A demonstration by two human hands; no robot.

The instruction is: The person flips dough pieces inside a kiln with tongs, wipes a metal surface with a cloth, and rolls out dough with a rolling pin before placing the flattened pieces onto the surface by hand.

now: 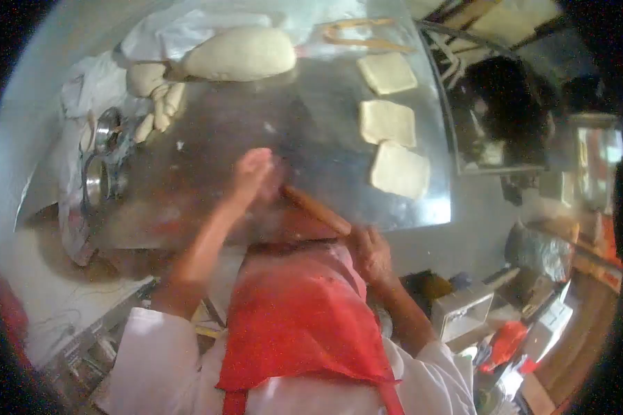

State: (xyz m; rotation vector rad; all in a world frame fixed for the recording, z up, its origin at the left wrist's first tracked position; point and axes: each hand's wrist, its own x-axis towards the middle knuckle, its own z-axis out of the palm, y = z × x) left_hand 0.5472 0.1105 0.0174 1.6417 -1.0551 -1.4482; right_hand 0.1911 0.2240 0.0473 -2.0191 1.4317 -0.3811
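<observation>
A wooden rolling pin [317, 211] slants across the near part of the metal worktop [221, 138]. My right hand [371, 254] is closed around its near right end, by the table's front edge. My left hand [257, 171] is beside the pin's far left end, over the worktop; it is smeared by motion, so its grip does not show. To the right lie several flat squarish dough sheets [387, 123] in a column. A large dough mound [242, 55] sits at the back, with a smaller dough lump [147, 79] and several short dough strips [163, 111] at its left.
Two metal bowls [98, 181] stand at the table's left side near pale cloths [86, 86]. A tong-like wooden object [356, 31] lies at the back right. Beyond the right edge is a dark, metal-framed unit [502, 111]. Boxes and bags [505, 346] crowd the lower right.
</observation>
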